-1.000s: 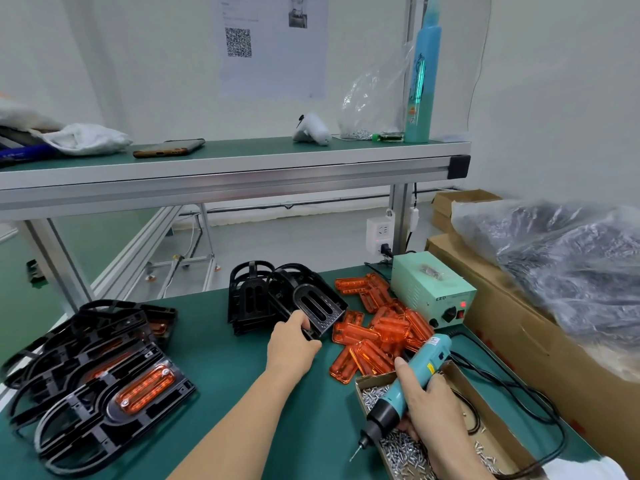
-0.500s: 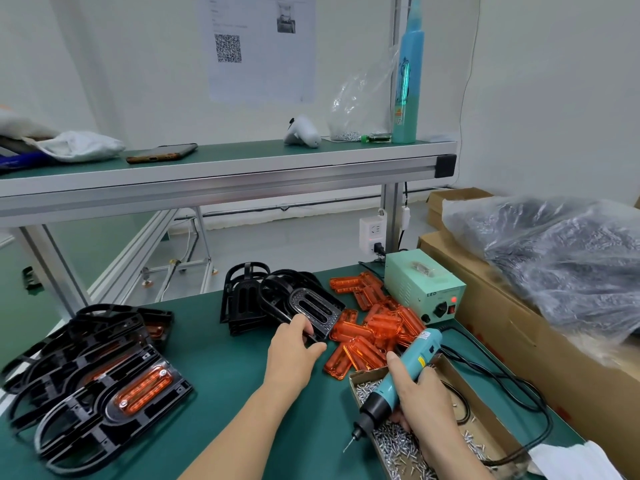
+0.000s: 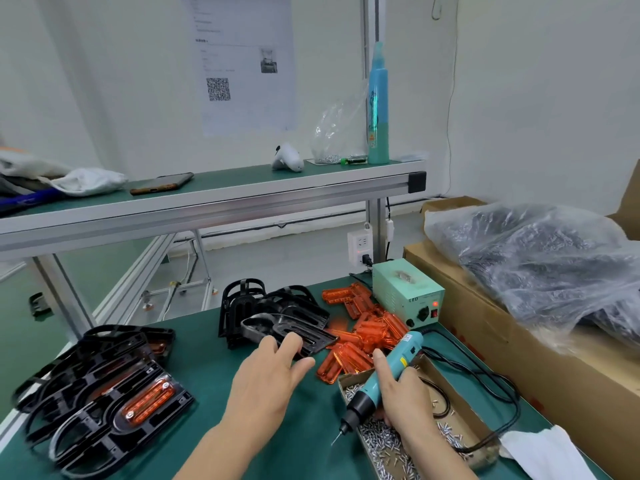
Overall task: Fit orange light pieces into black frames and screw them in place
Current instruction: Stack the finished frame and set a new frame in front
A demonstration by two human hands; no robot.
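- Orange light pieces (image 3: 367, 336) lie in a loose heap on the bench (image 3: 194, 341), just beyond my right grip (image 3: 405, 393) and just to the right of my left grip (image 3: 273, 379).
- My left grip holds a black frame (image 3: 294, 329) by its near edge, with the fingers on top and the thumb at the near corner. The frame is blurred. It lies tilted, and its far end overlaps the stack of empty frames (image 3: 242, 303) just beyond that grip.
- My right grip is closed round a teal electric screwdriver (image 3: 394, 368). The bit points down and to the left, ending by the left rim of the box under it.
- That cardboard box (image 3: 446, 379) sits beneath my right grip and holds a bed of small silver screws (image 3: 381, 445).
- Well to the left of my left grip I see a pile of finished frames (image 3: 86, 386). The top one has a fitted piece (image 3: 149, 401) with a screw head at each end.
- Beyond my right grip, behind the heap, stands a pale green power box (image 3: 405, 292) with its red lamp lit.
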